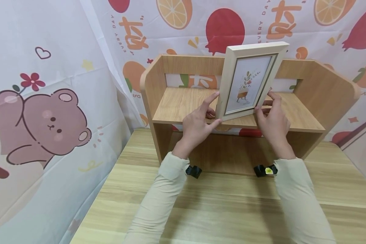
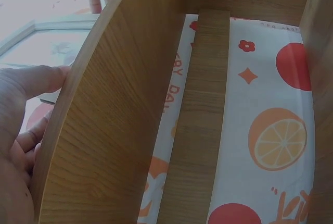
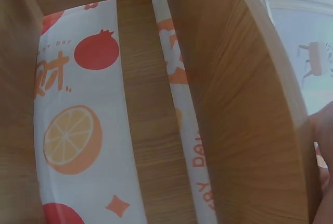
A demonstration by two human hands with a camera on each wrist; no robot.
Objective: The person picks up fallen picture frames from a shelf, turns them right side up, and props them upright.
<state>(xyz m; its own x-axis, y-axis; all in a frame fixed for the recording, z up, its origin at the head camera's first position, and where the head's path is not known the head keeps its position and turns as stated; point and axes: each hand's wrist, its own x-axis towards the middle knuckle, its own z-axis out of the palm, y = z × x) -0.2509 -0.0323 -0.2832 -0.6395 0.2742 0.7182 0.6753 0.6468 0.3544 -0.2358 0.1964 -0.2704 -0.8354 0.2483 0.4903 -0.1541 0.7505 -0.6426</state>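
A picture frame (image 1: 224,87) of pale wood, with a plant print inside, stands tilted on the upper board (image 1: 183,103) of a small wooden desk shelf (image 1: 332,88). At its lower left, my left hand (image 1: 198,123) holds the side, index finger up the edge and thumb near the bottom corner. My right hand (image 1: 274,123) grips the lower right side, its thumb at the front and its fingers partly hidden behind. In the left wrist view, the left thumb (image 2: 44,79) shows beside the shelf board. The right wrist view catches only part of the right hand (image 3: 325,135).
The shelf stands on a wood-grain table (image 1: 219,210), with a lower compartment (image 1: 228,152) under the upper board. Behind it hangs a fruit-print cloth (image 1: 183,40). A bear-print cloth (image 1: 55,122) hangs at the left. Both wrists carry black camera mounts (image 1: 195,171).
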